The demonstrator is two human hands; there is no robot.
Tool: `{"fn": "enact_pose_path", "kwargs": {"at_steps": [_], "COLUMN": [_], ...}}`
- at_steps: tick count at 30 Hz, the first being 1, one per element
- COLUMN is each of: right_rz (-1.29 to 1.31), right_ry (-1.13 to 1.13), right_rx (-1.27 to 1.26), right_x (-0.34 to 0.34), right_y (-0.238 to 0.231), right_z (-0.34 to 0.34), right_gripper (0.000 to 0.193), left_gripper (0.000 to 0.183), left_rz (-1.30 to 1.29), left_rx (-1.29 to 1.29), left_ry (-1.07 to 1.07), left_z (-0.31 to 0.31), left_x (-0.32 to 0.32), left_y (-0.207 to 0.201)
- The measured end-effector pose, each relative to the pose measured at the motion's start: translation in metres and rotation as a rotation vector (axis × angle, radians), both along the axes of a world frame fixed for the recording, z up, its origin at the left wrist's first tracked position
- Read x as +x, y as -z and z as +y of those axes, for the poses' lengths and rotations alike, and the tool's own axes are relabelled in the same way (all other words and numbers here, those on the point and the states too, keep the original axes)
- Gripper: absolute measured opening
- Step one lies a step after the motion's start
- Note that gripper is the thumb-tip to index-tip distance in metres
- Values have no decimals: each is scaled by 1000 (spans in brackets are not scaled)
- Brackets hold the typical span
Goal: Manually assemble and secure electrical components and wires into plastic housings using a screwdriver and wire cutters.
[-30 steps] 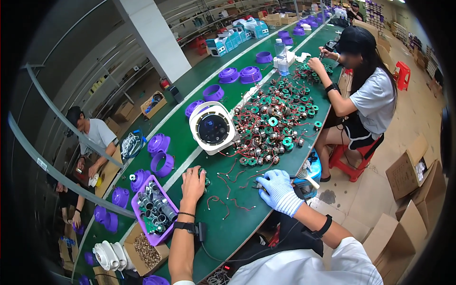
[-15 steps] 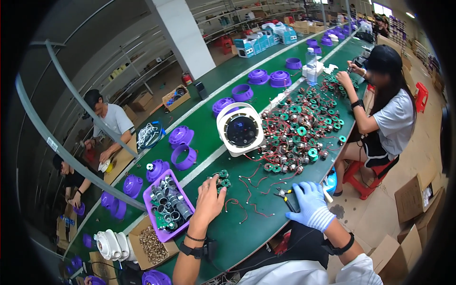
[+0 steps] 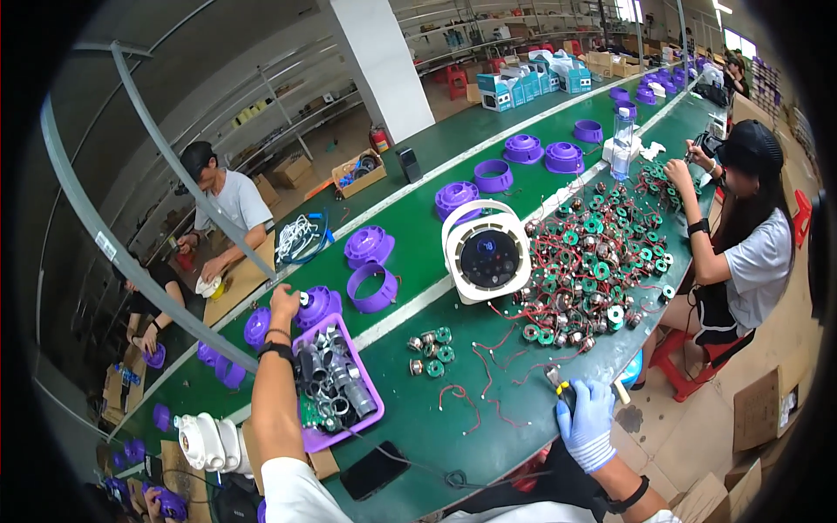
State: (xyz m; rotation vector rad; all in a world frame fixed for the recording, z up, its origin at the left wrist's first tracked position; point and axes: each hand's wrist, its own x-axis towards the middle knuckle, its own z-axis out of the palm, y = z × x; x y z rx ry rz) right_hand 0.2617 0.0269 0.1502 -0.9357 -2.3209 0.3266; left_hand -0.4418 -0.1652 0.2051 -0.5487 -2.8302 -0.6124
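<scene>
My left hand (image 3: 284,302) reaches over the tray to the purple round housings at the left of the bench. It is at the near side of one purple housing (image 3: 323,307), which has a small silver part (image 3: 303,297) on top. The fingertips are too small and hidden to show a grip. My right hand (image 3: 589,420), in a light blue glove, holds wire cutters (image 3: 567,397) with black and yellow handles at the bench's front edge, jaws pointing away from me. Between my arms lie several small motors with green round boards (image 3: 430,350) and loose red wires (image 3: 462,397).
A purple tray (image 3: 373,383) of dark cylinders, a black phone (image 3: 375,471), a cream fan-like device (image 3: 491,259) and a large motor pile (image 3: 593,261) occupy the bench. Purple rings (image 3: 372,286) line the green belt. A person (image 3: 741,209) works at the right, others across the bench.
My left hand has gone from the small motors to the purple housings at the left. My right hand has taken hold of the wire cutters that lay beside it. The view has shifted.
</scene>
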Motion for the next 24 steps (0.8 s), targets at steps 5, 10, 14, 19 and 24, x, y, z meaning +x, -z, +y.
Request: {"fn": "enact_pose_path", "kwargs": {"at_steps": [5, 10, 14, 19, 24], "right_rz": [-30, 14, -34, 133, 221], "right_ry": [91, 36, 74, -23, -124], "right_rx": [4, -55, -52, -194, -340], "right_x": [1, 5, -1, -2, -3], "right_y": [10, 0, -4, -18, -47], "right_z": [-10, -7, -5, -2, -29], "right_gripper": [52, 52, 49, 42, 45], "left_gripper": [37, 28, 28, 34, 37], "left_rz": [-54, 122, -460, -838, -1121], "left_rx": [-130, 124, 608, 706, 786], "left_ry": [179, 226, 583, 638, 628], "left_z": [42, 32, 49, 28, 20], "left_x": [28, 53, 169, 332, 439], "left_y": [0, -27, -72, -80, -43]}}
